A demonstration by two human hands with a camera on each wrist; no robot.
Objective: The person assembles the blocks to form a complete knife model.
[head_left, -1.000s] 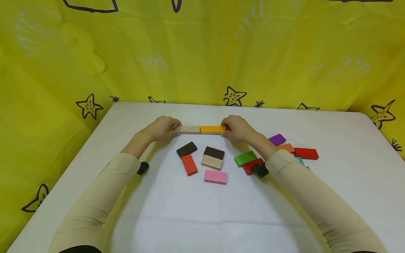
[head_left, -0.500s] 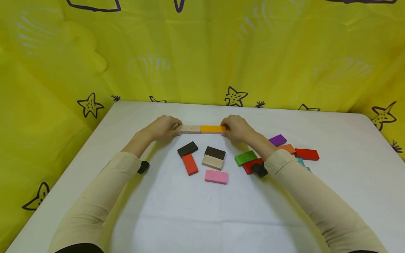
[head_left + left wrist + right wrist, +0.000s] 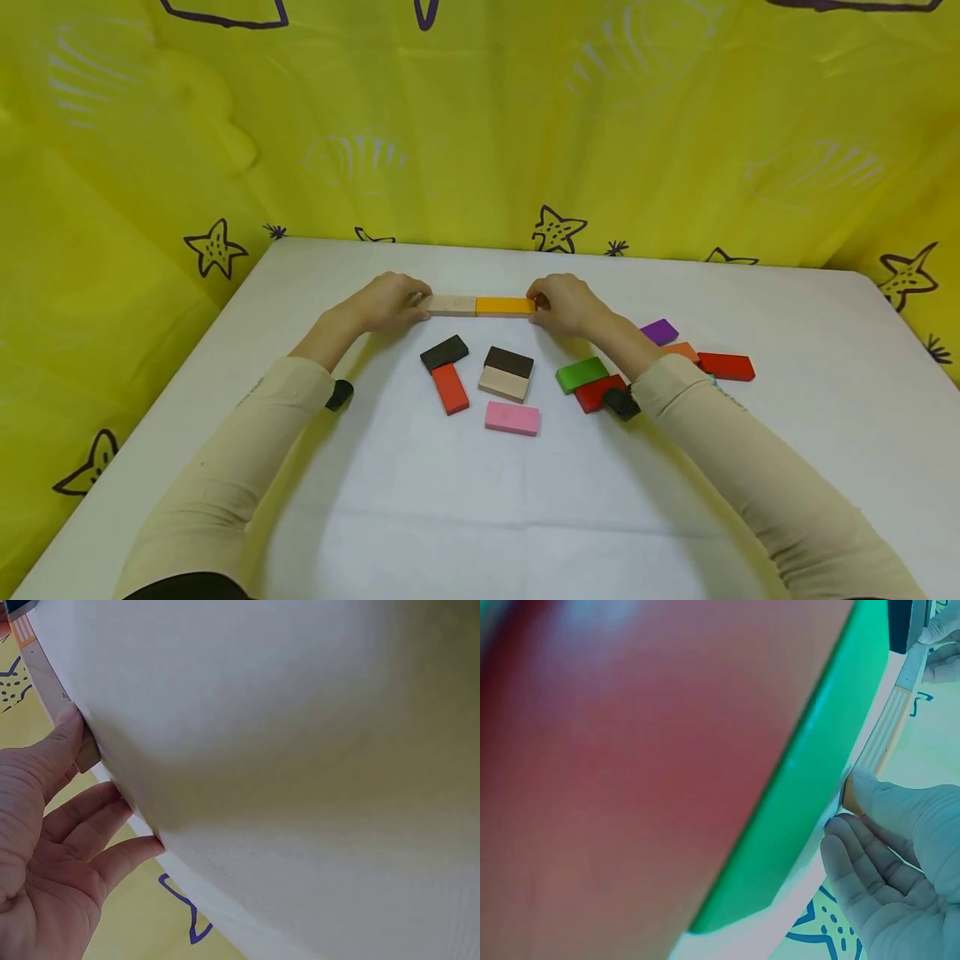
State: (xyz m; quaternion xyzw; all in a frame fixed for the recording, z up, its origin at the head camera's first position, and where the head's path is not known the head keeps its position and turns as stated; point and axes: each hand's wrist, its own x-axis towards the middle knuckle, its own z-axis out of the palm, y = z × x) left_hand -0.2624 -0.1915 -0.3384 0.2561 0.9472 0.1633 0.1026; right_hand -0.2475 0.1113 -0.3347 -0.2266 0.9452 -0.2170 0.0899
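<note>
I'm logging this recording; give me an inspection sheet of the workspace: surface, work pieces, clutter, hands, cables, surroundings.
Surface: white table, faint creases on the near side.
Work pieces: natural wood block and yellow-orange block, end to end in a row.
Clutter: nearer the wearer, black block, orange-red block, dark brown block, beige block, pink block and green block; more coloured blocks lie to the right, some partly hidden by the right sleeve.
Hands: left hand pinches the wood block's outer end; right hand pinches the yellow-orange block's outer end.
Cables: nothing seen.
Surroundings: yellow backdrop with starfish drawings.
</note>
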